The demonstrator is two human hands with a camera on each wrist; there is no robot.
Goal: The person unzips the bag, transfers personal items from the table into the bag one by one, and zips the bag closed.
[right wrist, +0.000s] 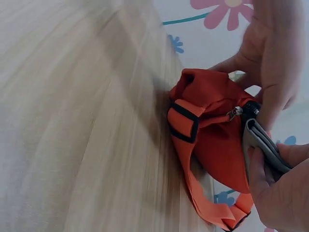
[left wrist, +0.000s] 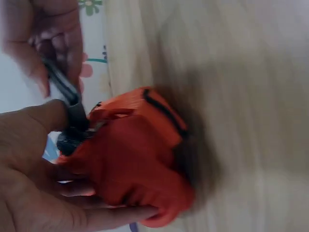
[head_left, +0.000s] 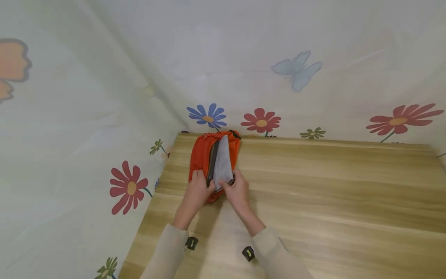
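Pale walls (head_left: pixel 223 50) meet at the far left; on them we see red, blue and green flowers and, on the far wall, a blue butterfly (head_left: pixel 297 71). Below them we note a wood-grain table (head_left: pixel 324 201), which reaches up to the far wall. At its far left corner lies a red-orange bag (head_left: pixel 199 157), its mouth parted. We observe a folded grey item (head_left: pixel 223 161) at the mouth, its long side running from near to far; how much of it lies inside the bag we cannot tell. Along its left side runs a dark band (head_left: pixel 212 161), which we cannot assign to bag or item. We find the hands close together but apart at the near end of the bag. The left hand (head_left: pixel 196 192) grips the bag's left side, thumb at the mouth and fingers along the outer fabric. The right hand (head_left: pixel 238 192) pinches the near end of the grey item between thumb and fingers. In the right wrist view we distinguish an orange strap (right wrist: pixel 190 169), a black buckle (right wrist: pixel 194 129) and a metal zip pull (right wrist: pixel 235 113) on the bag.
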